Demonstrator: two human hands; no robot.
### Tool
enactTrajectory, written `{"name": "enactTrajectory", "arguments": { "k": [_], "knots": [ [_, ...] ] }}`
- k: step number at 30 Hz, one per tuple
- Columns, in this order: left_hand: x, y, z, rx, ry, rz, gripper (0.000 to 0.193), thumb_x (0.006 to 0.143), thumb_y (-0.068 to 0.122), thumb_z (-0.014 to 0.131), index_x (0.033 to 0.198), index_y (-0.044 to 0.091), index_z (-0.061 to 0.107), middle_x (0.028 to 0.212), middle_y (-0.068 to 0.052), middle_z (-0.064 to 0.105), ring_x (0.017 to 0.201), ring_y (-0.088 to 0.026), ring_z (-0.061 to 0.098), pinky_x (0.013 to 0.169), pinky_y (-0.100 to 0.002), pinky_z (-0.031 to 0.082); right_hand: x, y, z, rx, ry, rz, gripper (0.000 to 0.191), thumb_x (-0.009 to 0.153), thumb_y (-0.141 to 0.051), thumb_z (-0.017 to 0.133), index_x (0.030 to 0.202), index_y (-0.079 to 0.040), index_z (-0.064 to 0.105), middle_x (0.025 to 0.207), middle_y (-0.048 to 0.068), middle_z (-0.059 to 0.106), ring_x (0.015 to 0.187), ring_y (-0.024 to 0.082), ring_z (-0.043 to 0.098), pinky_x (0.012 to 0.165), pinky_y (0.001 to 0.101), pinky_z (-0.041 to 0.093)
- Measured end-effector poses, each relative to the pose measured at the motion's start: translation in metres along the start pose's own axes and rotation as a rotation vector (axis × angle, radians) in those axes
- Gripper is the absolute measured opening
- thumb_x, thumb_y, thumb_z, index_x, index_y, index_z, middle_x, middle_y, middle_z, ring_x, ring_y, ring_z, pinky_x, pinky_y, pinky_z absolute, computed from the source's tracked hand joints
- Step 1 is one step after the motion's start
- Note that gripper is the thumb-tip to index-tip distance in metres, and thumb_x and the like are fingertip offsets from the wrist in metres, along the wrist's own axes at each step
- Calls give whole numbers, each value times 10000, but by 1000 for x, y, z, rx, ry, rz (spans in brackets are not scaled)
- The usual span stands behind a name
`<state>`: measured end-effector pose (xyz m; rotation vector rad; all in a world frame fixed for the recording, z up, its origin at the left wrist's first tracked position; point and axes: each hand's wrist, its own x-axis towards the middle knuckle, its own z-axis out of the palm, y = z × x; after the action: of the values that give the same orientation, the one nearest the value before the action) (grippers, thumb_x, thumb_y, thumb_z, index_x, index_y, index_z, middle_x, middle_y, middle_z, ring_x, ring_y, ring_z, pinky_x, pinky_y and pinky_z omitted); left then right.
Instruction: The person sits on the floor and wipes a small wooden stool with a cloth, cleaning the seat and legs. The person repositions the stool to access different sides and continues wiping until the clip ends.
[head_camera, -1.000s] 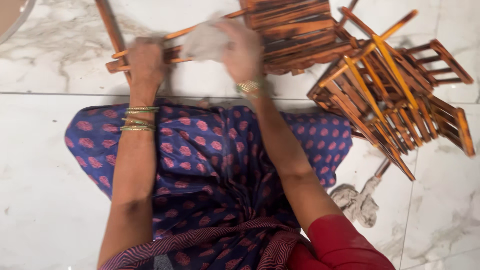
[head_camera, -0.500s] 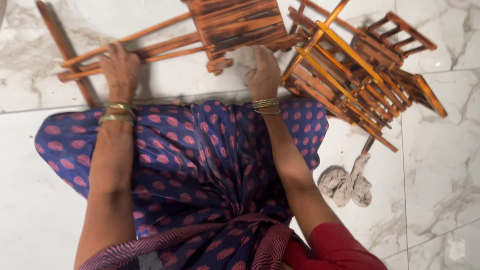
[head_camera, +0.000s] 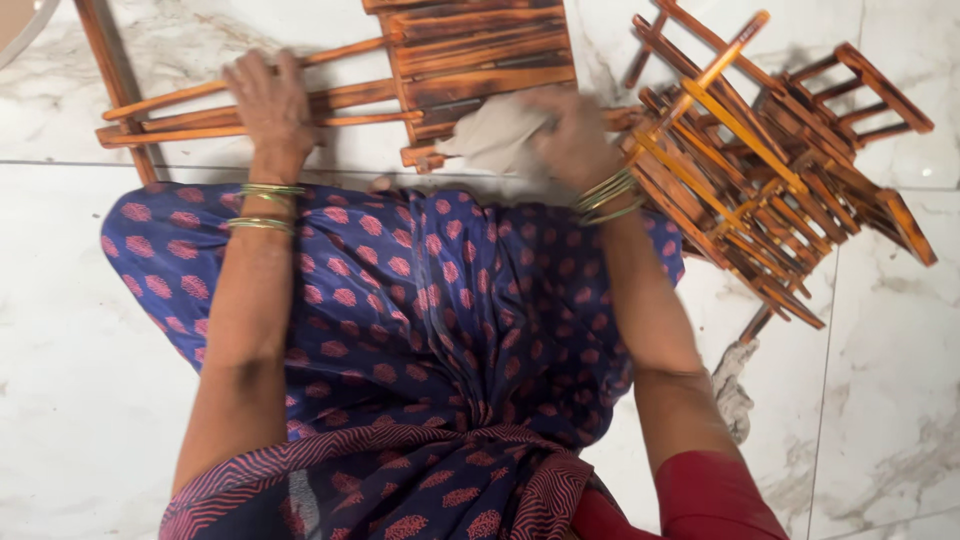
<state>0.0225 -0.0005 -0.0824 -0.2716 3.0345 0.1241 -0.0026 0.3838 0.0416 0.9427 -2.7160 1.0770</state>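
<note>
Floor: white marble tiles (head_camera: 80, 400) carry everything; polished stone looks slippery, so any frame pushed sideways may skate instead of staying put.
Stack of frames: a tangled pile of slatted wooden frames (head_camera: 770, 190) lies at the right, tilted and interlocked, just beside the right forearm. An elbow swing could knock it, and the loose slats might slide or topple toward the knee.
Frame being worked: a flat wooden frame (head_camera: 470, 50) with dark, scorched-looking slats and long orange rails lies on the floor ahead of the lap, touching both hands. Its thin rails look easy to crack if too much weight comes down on them.
Lap cloth: blue fabric with pink dots (head_camera: 420, 300) spreads up to the frame's edge; a hem could catch on a rail end.
Left hand: the left hand (head_camera: 268, 100) presses flat on the long rails, fingers closed over them, pinning the frame. If this hold lifts, the frame may shift under the rubbing.
Right hand: the right hand (head_camera: 575, 135) is closed around a pale cloth (head_camera: 495, 135) at the frame's lower corner, blurred. Rough wood could snag the cloth or leave a splinter.
Rag: a second greyish rag (head_camera: 735, 385) lies on the floor by the right elbow, well apart from the hands.
</note>
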Motion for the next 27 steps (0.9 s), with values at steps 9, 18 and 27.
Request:
{"name": "enactTrajectory", "arguments": {
  "k": [9, 18, 27],
  "knots": [
    [29, 7, 16, -372, -181, 126, 1485, 467, 413, 1006, 1640, 43, 174, 1655, -287, 171, 1525, -528, -4, 1185, -723, -3, 128, 117, 32, -497, -95, 487, 277, 828, -24, 593, 1079, -7, 710, 1059, 271, 685, 998, 473, 678, 876, 524, 556],
    [32, 2, 29, -432, -189, 101, 1425, 448, 299, 1013, 1635, 97, 250, 1669, -235, 224, 1557, -491, -3, 1216, -707, 3, 167, 46, 175, -495, -249, -220, 88, 793, -174, 736, 864, -123, 730, 938, 82, 687, 936, 305, 645, 860, 486, 598],
    [31, 1, 32, -401, -151, 107, 1409, 434, 302, 1015, 1620, 88, 285, 1670, -258, 201, 1551, -475, 37, 1207, -686, 36, 151, 129, 80, -980, -447, -89, 139, 939, -136, 691, 1024, -51, 759, 1112, 196, 682, 1094, 374, 675, 940, 495, 591]
  ]
}}
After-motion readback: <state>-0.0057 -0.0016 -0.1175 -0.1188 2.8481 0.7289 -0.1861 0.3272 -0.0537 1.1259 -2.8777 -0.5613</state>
